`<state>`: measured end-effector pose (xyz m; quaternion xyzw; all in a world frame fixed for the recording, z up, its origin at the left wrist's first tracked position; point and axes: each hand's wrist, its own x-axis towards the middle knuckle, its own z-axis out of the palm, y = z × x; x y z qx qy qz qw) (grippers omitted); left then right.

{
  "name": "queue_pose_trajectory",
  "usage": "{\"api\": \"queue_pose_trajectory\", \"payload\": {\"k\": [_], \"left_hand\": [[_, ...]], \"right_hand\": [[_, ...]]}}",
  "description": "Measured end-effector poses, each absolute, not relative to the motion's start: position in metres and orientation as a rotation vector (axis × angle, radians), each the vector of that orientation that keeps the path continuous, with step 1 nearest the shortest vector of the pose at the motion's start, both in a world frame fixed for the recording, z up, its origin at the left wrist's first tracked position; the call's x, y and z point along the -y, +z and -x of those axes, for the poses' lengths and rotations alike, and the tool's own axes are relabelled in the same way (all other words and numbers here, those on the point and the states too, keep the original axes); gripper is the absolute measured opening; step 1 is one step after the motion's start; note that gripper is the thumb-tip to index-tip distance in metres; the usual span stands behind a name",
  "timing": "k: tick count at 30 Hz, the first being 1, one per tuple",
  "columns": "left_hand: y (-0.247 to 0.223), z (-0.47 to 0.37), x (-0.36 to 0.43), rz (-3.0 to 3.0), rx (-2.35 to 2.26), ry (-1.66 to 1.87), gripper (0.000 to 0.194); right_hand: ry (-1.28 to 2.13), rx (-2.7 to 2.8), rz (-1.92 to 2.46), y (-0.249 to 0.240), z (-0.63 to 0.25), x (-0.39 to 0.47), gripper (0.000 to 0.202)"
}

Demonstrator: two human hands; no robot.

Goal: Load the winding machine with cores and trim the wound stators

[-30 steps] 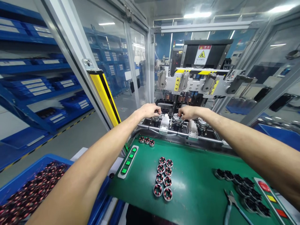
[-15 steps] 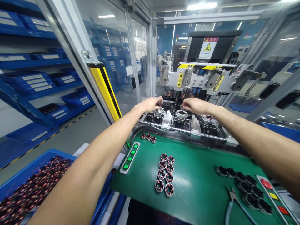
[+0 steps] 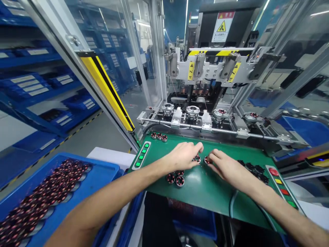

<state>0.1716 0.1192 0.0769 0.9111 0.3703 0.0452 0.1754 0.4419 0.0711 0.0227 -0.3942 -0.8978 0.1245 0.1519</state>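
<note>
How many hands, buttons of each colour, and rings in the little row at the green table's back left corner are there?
Left hand and right hand: 2
Rings in that row: 3
Green buttons: 5
Red buttons: 2
Yellow button: 1
Total: 13

Both hands have come back over the steel rail (image 3: 164, 122). A second ago they were at the holders just beyond it; now the left hand (image 3: 185, 156) and the right hand (image 3: 227, 168) are on its near side, close together, a wound ring (image 3: 197, 159) at the left fingertips and another ring (image 3: 207, 160) at the right. Beyond the rail, the leftmost holder (image 3: 168, 108) and its neighbour (image 3: 192, 111) have come clear of the fingers, and the rightmost holder (image 3: 254, 117) has come out from behind the right arm. Nearer than the rail, the left arm now covers part of the double row of rings (image 3: 180, 181).
</note>
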Motion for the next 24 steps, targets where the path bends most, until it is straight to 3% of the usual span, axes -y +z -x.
{"api": "queue_pose_trajectory", "payload": {"k": [5, 19, 24], "left_hand": [[0.051, -0.172, -0.121, -2.559, -1.203, 0.027, 0.049], [0.047, -0.162, -0.119, -2.517, -1.184, -0.024, 0.041], [0.060, -0.162, -0.114, -2.536, -1.165, -0.039, 0.040]], "right_hand": [[0.388, 2.550, 1.243, -0.019, -0.423, -0.072, 0.015], [0.492, 2.426, 1.381, -0.014, -0.383, -0.081, 0.010], [0.498, 2.435, 1.254, -0.001, -0.396, -0.068, 0.032]]}}
